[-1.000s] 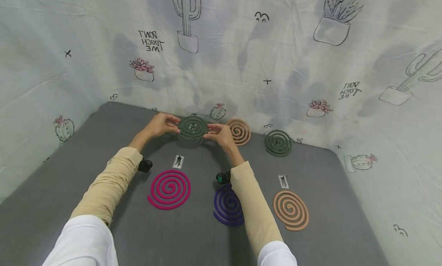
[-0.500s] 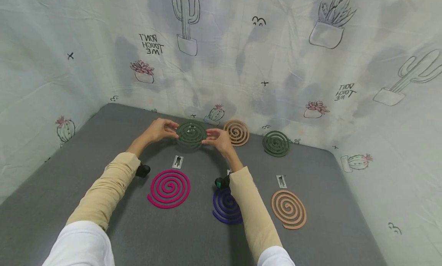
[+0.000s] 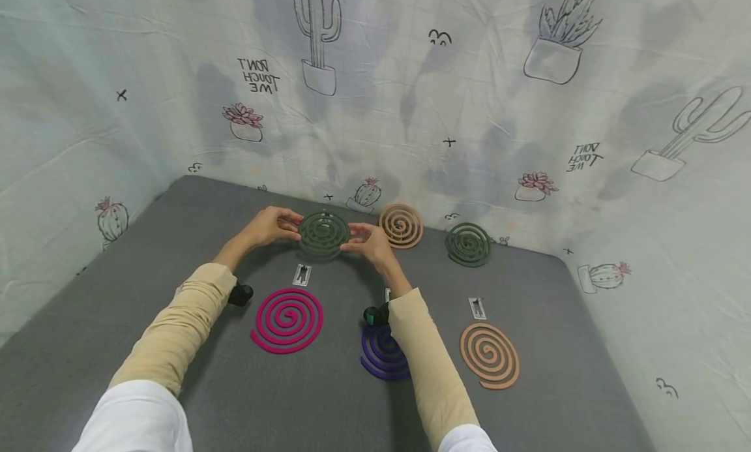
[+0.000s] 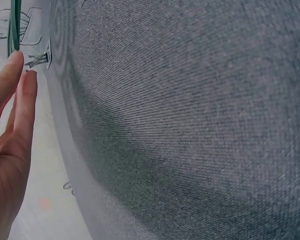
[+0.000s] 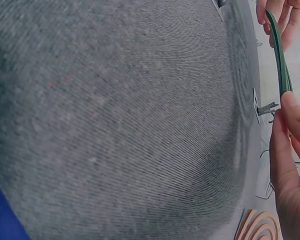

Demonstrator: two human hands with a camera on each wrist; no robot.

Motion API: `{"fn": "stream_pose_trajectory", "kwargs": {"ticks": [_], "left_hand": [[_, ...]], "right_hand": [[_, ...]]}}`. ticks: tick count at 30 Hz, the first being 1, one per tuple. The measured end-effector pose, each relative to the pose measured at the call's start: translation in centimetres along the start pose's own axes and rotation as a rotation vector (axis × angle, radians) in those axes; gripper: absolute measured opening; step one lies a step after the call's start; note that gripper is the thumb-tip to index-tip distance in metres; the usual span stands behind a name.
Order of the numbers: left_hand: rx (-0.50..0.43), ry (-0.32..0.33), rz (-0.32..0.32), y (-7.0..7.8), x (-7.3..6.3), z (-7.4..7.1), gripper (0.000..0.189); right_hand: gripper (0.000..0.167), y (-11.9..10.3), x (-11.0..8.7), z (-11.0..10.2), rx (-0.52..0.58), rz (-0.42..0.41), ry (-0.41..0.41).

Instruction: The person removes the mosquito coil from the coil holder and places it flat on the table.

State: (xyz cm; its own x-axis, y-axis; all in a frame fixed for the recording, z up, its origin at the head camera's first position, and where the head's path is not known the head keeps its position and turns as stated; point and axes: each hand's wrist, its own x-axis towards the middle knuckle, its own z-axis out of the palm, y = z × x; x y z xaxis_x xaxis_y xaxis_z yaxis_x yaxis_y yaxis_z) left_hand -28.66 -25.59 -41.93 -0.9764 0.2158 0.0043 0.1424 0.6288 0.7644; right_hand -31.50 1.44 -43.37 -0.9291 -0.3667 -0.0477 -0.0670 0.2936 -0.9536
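Note:
My left hand [image 3: 266,227] and right hand [image 3: 372,243] pinch opposite edges of a green mosquito coil [image 3: 324,233], held level above the grey surface. In the left wrist view the thumb and fingers meet the edge of the coil [image 4: 13,25]. A small metal coil stand [image 4: 39,59] with upright prongs is on the surface below it. Edge-on in the right wrist view, the coil [image 5: 279,50] spans both hands and bows slightly, its near edge between right thumb and fingers. The same stand [image 5: 266,107] shows just beyond the right fingertips.
Pink [image 3: 287,320], blue [image 3: 384,354] and tan [image 3: 489,355] coils lie in front; the right forearm partly covers the blue one. Another tan coil [image 3: 401,226] and a green coil [image 3: 468,244] are at the back. Flat metal stands [image 3: 302,274] lie between the rows. A printed curtain [image 3: 411,113] encloses the back.
Both hands have moved slightly toward me with the green coil still pinched between them, going lower in the head view. The other coils stay in place.

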Motion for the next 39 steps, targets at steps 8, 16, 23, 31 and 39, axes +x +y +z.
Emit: {"fn": "stream_pose_trajectory", "kwargs": {"ticks": [8, 16, 23, 31, 39], "left_hand": [[-0.038, -0.041, -0.023, -0.1, -0.1, 0.2, 0.051], [-0.077, -0.095, -0.047, -0.6, -0.1, -0.1, 0.055], [-0.091, -0.111, -0.044, -1.3, -0.1, -0.5, 0.056], [-0.083, -0.104, -0.026, -1.8, -0.4, -0.6, 0.053], [-0.080, -0.107, -0.028, -1.8, 0.1, -0.2, 0.057]], "right_hand": [[0.055, 0.6, -0.3, 0.5, -0.016, 0.017, 0.008], [0.055, 0.7, -0.1, 1.0, -0.032, 0.019, 0.006], [0.055, 0.7, 0.1, 1.4, -0.045, 0.036, -0.009], [0.053, 0.8, 0.3, 1.9, -0.069, 0.032, -0.013], [0.051, 1.0, 0.4, 1.7, -0.102, 0.025, 0.001]]}}
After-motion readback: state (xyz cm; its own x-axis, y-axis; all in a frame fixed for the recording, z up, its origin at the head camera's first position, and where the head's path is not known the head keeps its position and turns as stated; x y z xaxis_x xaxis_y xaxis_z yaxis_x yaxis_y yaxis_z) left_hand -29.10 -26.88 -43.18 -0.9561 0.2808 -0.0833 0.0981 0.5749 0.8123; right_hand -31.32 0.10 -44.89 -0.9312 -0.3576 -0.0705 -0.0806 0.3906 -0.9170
